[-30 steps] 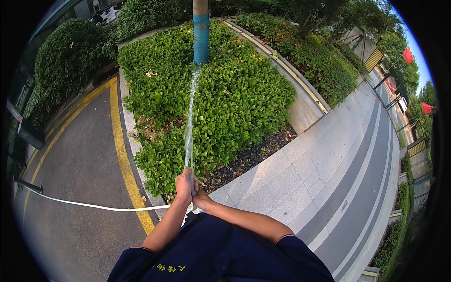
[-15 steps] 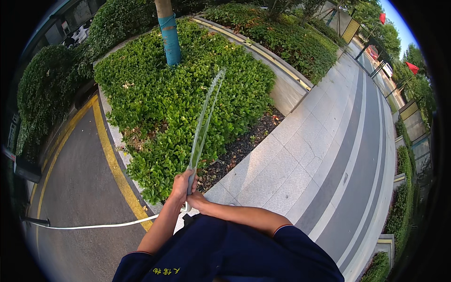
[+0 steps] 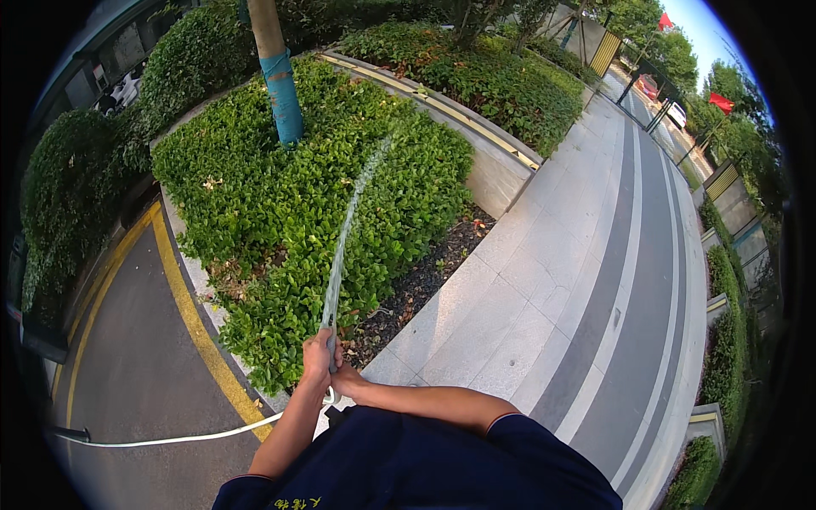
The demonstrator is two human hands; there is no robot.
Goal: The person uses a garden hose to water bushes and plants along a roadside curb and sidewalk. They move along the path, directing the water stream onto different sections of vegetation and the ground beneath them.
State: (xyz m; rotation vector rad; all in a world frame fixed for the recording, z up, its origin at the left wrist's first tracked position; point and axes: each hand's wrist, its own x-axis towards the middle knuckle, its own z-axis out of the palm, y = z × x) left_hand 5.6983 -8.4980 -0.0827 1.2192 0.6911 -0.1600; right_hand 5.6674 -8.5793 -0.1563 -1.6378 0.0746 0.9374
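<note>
My left hand (image 3: 317,355) is wrapped round the grey end piece (image 3: 331,340) of a white hose (image 3: 187,437). Just below it, my right hand (image 3: 347,382) grips the lower part of the same end, close to my body; its fingers are partly hidden. A stream of water (image 3: 347,229) leaves the end piece and arcs forward over the low green shrubs (image 3: 289,212), thinning near their far right part. From beneath my hands the hose loops and runs off to the left across the dark pavement.
A tree trunk with a blue wrap (image 3: 282,98) rises from the bed. A low stone wall (image 3: 493,183) borders its right. Pale paving (image 3: 484,314) with dark stripes lies to the right, a yellow-lined dark roadway (image 3: 136,340) to the left.
The whole view has shifted slightly, so the bed and trunk sit further left. The water stream has merged into a single narrower arc. Both hands keep their hold on the hose.
</note>
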